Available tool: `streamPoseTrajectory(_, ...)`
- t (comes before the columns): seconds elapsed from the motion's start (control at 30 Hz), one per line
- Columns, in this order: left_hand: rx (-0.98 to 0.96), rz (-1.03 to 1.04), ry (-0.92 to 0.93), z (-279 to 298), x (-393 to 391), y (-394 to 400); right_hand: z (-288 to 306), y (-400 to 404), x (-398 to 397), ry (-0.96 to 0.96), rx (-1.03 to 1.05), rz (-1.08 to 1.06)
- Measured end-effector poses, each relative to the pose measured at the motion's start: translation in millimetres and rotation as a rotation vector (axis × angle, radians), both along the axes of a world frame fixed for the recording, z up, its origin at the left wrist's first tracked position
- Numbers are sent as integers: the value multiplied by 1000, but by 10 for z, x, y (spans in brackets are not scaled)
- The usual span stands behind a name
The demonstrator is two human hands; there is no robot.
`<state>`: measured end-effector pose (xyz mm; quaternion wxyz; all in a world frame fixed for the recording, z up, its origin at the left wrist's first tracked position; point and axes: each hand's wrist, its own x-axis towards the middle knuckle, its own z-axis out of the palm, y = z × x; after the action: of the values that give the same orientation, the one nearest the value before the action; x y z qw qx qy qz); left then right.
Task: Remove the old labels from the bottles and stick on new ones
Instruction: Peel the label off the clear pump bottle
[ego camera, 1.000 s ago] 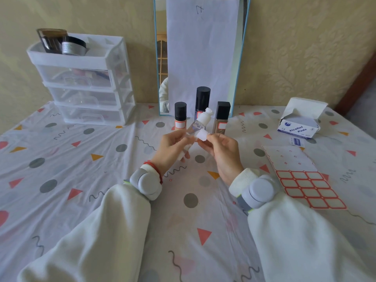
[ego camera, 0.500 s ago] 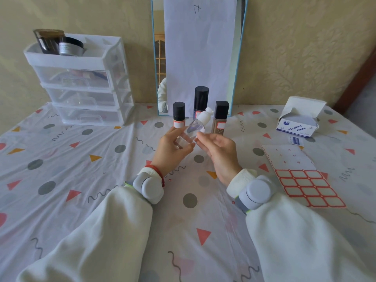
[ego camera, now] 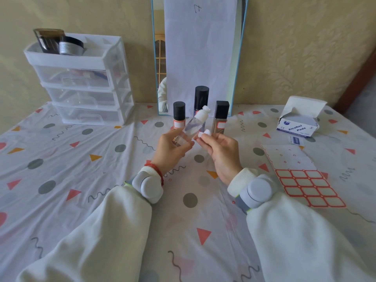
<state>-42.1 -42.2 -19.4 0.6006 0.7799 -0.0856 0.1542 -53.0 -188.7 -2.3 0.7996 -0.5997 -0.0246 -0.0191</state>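
L hand [ego camera: 173, 146] grips a clear bottle [ego camera: 193, 125] w/ white cap, tilted so the cap leans up and to the right, held above the table's [ego camera: 101, 180] centre. R hand [ego camera: 221, 151] is just beside it, fingertips pinching a small white pad [ego camera: 204, 133] close against the bottle's side; can't tell if it's touching. Both hands curled round what they hold.

Behind them, toward the far edge, three black-capped bottles stand upright: a short one [ego camera: 179, 116] w/ red-bordered label, a tall one [ego camera: 201, 100] at the mirror's [ego camera: 237, 78] foot, and a square-capped one [ego camera: 220, 117], also labelled. White paper [ego camera: 199, 47] covers most of the mirror.

Right edge: sheet of red-bordered labels [ego camera: 305, 184], top rows peeled off. Far-right corner: open box marked Alcohol Pads [ego camera: 299, 121], one sachet [ego camera: 296, 140] beside it. Far-left corner: white drawer unit [ego camera: 81, 82] w/ a couple of jars [ego camera: 59, 43] on top. White sleeves, grey bands on both wrists.
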Motion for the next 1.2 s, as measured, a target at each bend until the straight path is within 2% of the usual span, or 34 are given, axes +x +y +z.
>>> streamPoseTrajectory(0.1,-20,55,23,-11,32,47,63,2,-18,-47,81,57)
streamPoseTrajectory(0.2,-74,16,30,22,3,29,86,21,-26,-31,154,54)
streamPoseTrajectory(0.33,-161,-25,75,44,0,3,96,1,-10,1,175,-15)
streamPoseTrajectory(0.47,-212,-53,131,70,-24,23,95,-14,-8,-7,158,28)
streamPoseTrajectory(0.53,-206,-74,113,89,-59,10,79,-13,-10,-27,104,16)
streamPoseTrajectory(0.63,-165,-73,76,110,-88,-11,48,-16,-15,-97,-111,-119)
streamPoseTrajectory(0.73,-138,-69,70,109,-92,-21,23,-24,-17,-305,-426,-321)
streamPoseTrajectory(0.8,-102,-87,57,101,-96,-27,22,-22,-23,-382,-526,-401)
streamPoseTrajectory(1.07,23,-71,10,56,-69,-18,19,-33,-19,-390,-537,-305)
streamPoseTrajectory(1.2,-57,-44,36,78,-73,-22,43,-34,11,-285,-392,-294)
